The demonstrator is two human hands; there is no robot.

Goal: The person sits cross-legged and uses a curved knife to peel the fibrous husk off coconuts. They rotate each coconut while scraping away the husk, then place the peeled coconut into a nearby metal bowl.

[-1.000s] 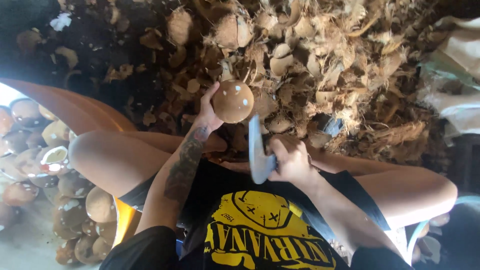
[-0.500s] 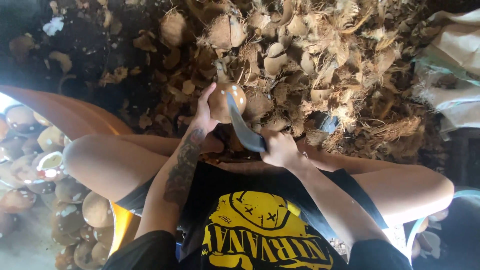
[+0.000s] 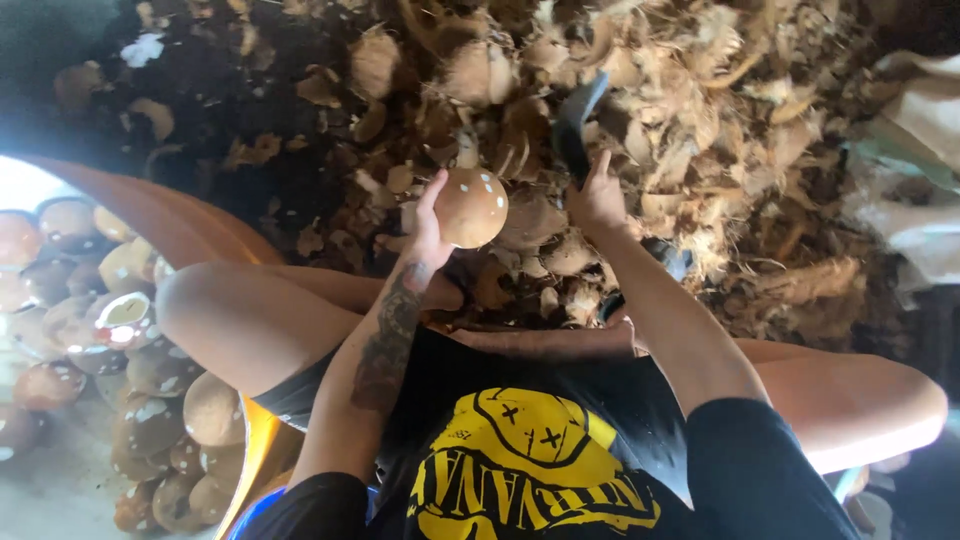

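Left hand [image 3: 428, 232] cups the coconut [image 3: 470, 207]; right hand [image 3: 597, 197] grips the raised knife [image 3: 575, 125]. A misaimed chop risks cutting the left fingers.

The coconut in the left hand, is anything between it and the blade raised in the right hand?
Nothing visible. The left hand holds the coconut out over the husk pile; the right hand lifts the dark blade above and beside it, with open air between them.
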